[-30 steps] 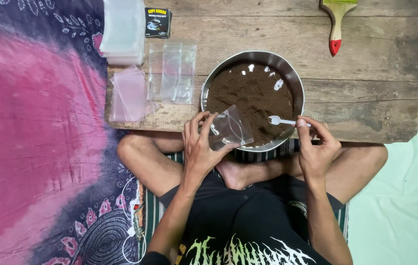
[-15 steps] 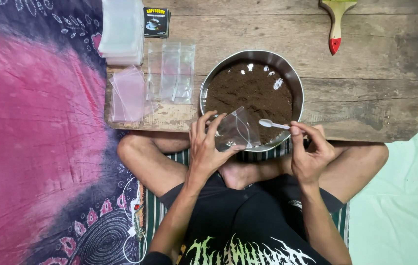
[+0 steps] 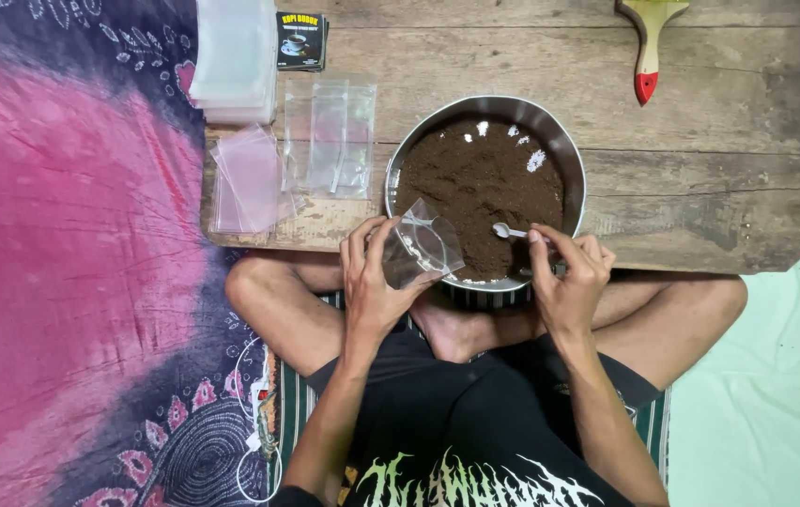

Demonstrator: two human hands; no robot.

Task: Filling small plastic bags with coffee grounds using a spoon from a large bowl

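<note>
Now spoon [image 3: 509, 231] dipped lower into powder [image 3: 480, 183]; bag [image 3: 422, 246] unmoved.

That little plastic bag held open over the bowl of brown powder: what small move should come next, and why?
Probably dip the small white spoon into the brown powder for a scoop. The right hand holds the spoon just over the powder, and the left hand holds the small clear bag open at the metal bowl's rim.

You are looking at a rough, weathered wooden counter [image 3: 700, 113] carrying a shiny metal bowl [image 3: 564, 155] of matt brown powder [image 3: 475, 183]. Your left hand [image 3: 374, 282] is holding a clear glossy plastic bag [image 3: 423, 246]; your right hand [image 3: 569, 277] is pinching a small white plastic spoon [image 3: 505, 230].
</note>
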